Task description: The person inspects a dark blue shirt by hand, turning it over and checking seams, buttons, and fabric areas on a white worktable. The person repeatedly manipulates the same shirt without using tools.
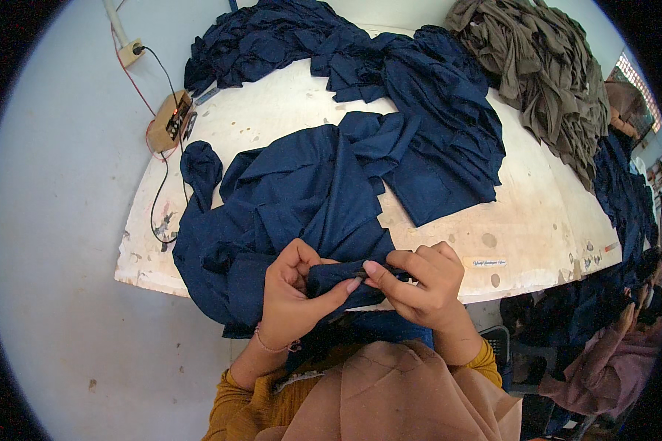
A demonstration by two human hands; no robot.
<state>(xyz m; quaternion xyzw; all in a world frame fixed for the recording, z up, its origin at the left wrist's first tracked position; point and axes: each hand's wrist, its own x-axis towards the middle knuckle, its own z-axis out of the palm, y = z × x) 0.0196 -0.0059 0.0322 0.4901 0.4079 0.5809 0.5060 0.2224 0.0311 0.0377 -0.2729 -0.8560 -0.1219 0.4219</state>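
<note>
A navy blue garment (294, 184) lies bunched across the near part of the table, with a folded edge lifted at its front. My left hand (294, 283) is closed on that folded edge, thumb pressed along it. My right hand (423, 287) pinches the same edge from the other side, and the two thumb tips nearly meet. Between the thumbs shows a small dark bit, too small to name. The garment's lower part hangs over the table's front edge.
More navy cloth (445, 125) covers the middle and back of the white table (449, 253). Brown-grey garments (541, 66) are heaped at the back right. A wooden power box (171, 121) with cables sits at the left edge. Another person (599, 367) works at the right.
</note>
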